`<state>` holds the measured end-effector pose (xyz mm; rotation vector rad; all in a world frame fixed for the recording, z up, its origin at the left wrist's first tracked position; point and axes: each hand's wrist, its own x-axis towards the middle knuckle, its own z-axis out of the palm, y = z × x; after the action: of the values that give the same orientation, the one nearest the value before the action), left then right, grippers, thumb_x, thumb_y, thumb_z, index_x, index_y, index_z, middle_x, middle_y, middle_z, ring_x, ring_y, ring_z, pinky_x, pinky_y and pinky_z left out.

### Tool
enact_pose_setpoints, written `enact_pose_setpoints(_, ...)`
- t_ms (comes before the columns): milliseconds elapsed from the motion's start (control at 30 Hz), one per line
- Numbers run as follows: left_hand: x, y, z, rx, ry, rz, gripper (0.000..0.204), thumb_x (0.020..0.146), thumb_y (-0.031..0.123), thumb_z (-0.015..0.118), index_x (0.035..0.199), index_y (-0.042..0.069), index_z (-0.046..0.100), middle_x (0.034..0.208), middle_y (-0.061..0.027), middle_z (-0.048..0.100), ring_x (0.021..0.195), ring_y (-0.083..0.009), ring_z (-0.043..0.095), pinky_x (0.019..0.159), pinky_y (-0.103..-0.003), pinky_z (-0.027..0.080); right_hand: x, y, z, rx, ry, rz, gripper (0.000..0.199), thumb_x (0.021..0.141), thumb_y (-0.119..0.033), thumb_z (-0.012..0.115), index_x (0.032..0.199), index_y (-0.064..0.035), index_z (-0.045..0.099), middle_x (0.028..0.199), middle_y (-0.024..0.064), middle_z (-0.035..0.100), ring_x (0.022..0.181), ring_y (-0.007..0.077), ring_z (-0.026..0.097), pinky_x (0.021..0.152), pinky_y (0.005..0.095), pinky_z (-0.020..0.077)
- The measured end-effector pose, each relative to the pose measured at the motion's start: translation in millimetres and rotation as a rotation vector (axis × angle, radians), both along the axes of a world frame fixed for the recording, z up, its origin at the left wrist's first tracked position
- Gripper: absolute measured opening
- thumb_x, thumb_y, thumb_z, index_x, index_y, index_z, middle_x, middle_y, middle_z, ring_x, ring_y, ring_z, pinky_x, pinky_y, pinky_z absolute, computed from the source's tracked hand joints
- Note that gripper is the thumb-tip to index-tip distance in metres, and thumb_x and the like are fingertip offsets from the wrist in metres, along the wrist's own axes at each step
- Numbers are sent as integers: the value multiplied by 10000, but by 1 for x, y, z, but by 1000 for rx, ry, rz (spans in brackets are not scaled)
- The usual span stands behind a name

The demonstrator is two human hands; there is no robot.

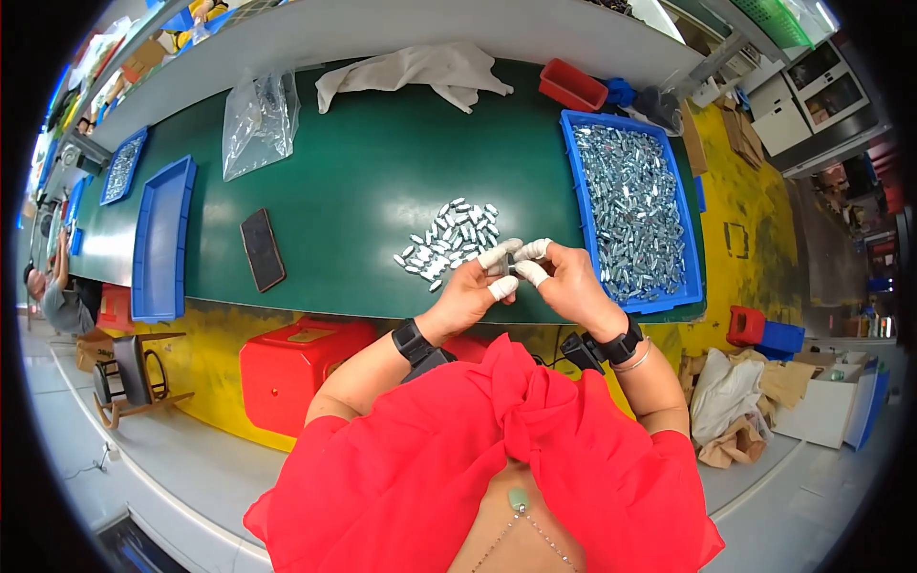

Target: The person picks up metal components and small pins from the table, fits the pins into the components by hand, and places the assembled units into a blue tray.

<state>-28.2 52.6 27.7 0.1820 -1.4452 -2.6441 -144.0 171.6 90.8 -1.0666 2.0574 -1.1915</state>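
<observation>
My left hand (468,292) and my right hand (575,286) meet at the near side of the green table. White finger covers wrap the thumb and finger tips. Both hands pinch a small shiny metal part (510,267) between them, mostly hidden by the fingers. Just beyond lies a loose pile of small silvery, rod-shaped metal parts (457,232). To the right of my right hand, a blue tray (570,143) holds a heap of similar metal pieces (630,205).
Left on the green table (353,191) are a phone (262,250), a blue tray (160,239) and a clear plastic bag (260,124). At the back lie a white cloth (411,74) and a red bin (572,86). Red stools (287,372) stand below. Far left, another person (62,291) sits.
</observation>
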Motion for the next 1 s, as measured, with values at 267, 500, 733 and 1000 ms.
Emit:
enact_pose_setpoints(267,-15,43,-6,-240,-58,156,504,848,17,548,1320,41,371,1080,-34,548,832,-93,527,784,-241,441,-28,31,-32,-69,-112,41,135,859,-114,555,900,14,570,707,50,607,585,89,547,523,246,441)
enact_pose_setpoints(500,-10,40,-5,-678,-15,189,501,857,31,538,1325,39,358,944,-8,555,772,-63,497,748,-227,430,-40,31,-47,70,-567,120,169,851,-124,569,929,23,538,740,66,592,595,112,551,513,271,445)
enact_pose_setpoints(733,-19,20,2,-156,-128,75,411,898,96,495,1286,22,382,776,11,496,604,-56,418,573,-213,386,-12,21,-46,-179,-140,-76,97,855,-95,568,888,-10,534,758,36,574,646,132,561,596,252,464)
enact_pose_setpoints(1000,-4,-40,-31,248,-314,-108,295,933,204,453,1152,7,437,711,-5,462,526,-66,349,467,-212,296,-4,0,-42,-205,526,5,84,817,-61,585,869,-11,543,837,139,595,744,278,590,668,307,465)
